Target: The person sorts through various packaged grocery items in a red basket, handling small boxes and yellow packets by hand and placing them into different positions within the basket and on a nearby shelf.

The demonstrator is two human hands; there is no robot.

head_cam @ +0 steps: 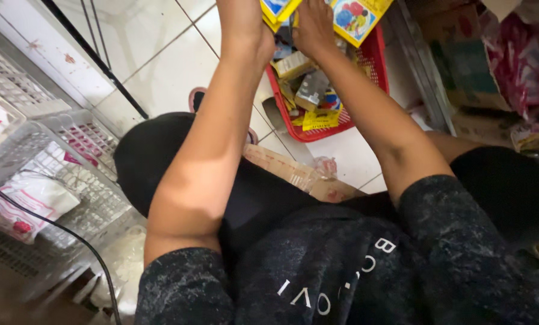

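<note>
A: Hands?
B: Left hand [240, 27] and right hand [313, 27] both reach up over the red perforated plastic basket [375, 57] on the white tiled floor [161, 66].
A: Grip?
B: Each touches flat glossy yellow cardboard packets [357, 18] at the top edge. Fingers are cut off, so cannot tell whether either grip is closed.
A: Basket contents?
B: Small boxes and yellow sachets, jumbled.
A: Surroundings?
B: White wire-mesh rack [47, 156] with soft plastic bags on the left, crumpled brown cardboard sheet [293, 174] by the knee.

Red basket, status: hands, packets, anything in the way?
Left hand and right hand both on yellow packets at top edge. Red basket below, full of small packs. Nothing blocking.
</note>
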